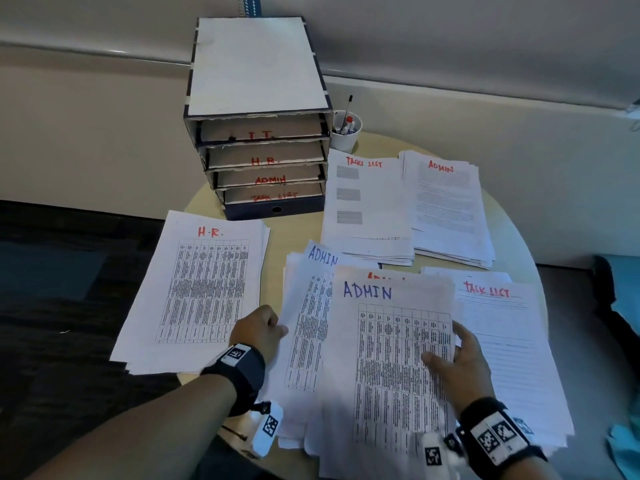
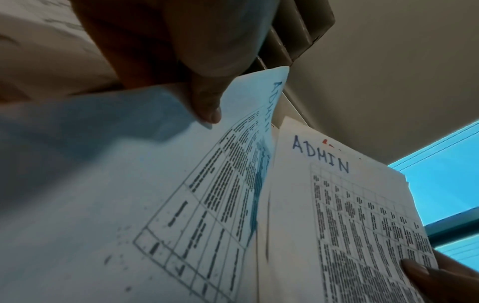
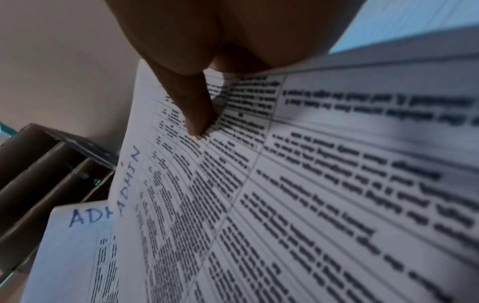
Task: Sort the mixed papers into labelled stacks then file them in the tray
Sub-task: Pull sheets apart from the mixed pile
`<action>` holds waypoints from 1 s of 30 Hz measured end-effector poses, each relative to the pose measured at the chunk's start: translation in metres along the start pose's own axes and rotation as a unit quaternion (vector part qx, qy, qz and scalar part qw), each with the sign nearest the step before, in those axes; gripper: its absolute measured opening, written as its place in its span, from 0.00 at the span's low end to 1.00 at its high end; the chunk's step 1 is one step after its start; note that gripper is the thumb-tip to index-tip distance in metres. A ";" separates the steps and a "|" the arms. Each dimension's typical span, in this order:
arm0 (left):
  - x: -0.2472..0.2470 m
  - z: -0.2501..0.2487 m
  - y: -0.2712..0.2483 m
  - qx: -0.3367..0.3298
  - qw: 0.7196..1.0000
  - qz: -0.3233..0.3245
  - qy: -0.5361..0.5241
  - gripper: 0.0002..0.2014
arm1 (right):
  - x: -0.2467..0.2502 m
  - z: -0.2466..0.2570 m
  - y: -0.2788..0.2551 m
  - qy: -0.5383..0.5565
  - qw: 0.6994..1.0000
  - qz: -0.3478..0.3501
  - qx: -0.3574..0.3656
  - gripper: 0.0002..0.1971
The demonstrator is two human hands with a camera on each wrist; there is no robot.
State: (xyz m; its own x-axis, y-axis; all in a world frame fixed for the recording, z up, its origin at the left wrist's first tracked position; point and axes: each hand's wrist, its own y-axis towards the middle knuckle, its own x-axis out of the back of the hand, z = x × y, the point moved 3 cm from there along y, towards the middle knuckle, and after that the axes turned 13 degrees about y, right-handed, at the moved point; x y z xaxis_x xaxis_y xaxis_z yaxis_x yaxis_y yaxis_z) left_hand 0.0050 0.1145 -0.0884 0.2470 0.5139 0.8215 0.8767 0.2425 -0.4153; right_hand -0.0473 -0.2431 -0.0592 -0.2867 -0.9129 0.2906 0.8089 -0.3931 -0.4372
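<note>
You can see one file tray [image 1: 258, 64] with four labelled slots, one white cup [image 1: 346, 135] of pens, three sorted paper stacks, two blue ADMIN sheets, and your two hands.

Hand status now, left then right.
Left hand: pinching the left ADMIN sheet by its edge.
Right hand: gripping the top ADMIN sheet.

**Legible markings**

Tray [image 1: 258, 64] shelves, top to bottom, red: "I.T.", "H.R.", "ADMIN", "TASK LIST". Left stack [image 1: 197, 292]: red "H.R.". Far stacks: red "TASK LIST" [image 1: 367, 209], "ADMIN" [image 1: 446, 209]. Near sheets: blue "ADMIN" [image 1: 384, 358]; right stack [image 1: 512, 358] red "TASK LIST".
</note>
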 end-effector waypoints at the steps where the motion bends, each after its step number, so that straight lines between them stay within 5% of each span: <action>1: 0.002 0.002 0.000 -0.007 1.000 -0.001 -0.002 0.19 | 0.001 0.000 0.001 0.012 1.000 0.000 0.000 0.44; 4: 0.006 0.006 0.000 -0.031 1.000 0.002 0.001 0.21 | 0.005 0.002 0.002 0.047 0.999 -0.002 -0.001 0.48; 9: 0.008 0.007 -0.002 -0.126 0.991 -0.016 0.035 0.24 | 0.009 0.010 -0.004 0.082 0.995 0.054 -0.012 0.13; 13: 0.012 0.012 -0.005 -0.107 0.994 -0.010 -0.031 0.09 | 0.008 0.017 -0.006 0.079 0.992 0.096 0.001 0.12; 18: 0.020 0.003 -0.016 -0.108 0.977 0.004 -0.185 0.07 | -0.003 0.016 -0.006 0.096 0.986 0.138 -0.008 0.09; 21: 0.009 -0.007 -0.032 -0.163 0.952 0.128 -0.224 0.07 | -0.014 0.025 -0.012 0.123 0.981 0.146 -0.020 0.09; 24: -0.009 -0.009 -0.035 -0.202 0.938 0.242 -0.148 0.17 | -0.018 0.034 -0.015 0.107 0.988 0.107 -0.002 0.06; 26: -0.014 -0.010 -0.025 -0.167 0.966 0.189 -0.052 0.26 | -0.014 0.033 -0.012 0.065 0.996 0.052 0.010 0.05; 28: -0.012 -0.014 -0.016 -0.073 0.991 0.113 0.027 0.15 | -0.010 0.030 -0.006 -0.014 1.000 0.018 0.019 0.08; 30: -0.017 -0.020 -0.010 -0.014 0.988 0.097 0.120 0.27 | -0.007 0.027 -0.001 -0.105 0.994 0.002 0.030 0.14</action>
State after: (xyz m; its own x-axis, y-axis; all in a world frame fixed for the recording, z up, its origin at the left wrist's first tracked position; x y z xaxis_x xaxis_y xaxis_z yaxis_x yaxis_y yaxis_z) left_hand 0.0005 0.0867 -0.0901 0.4993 0.3377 0.7979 0.8137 0.1334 -0.5657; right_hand -0.0322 -0.2330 -0.0382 -0.1750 -0.8685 0.4638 0.8403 -0.3773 -0.3893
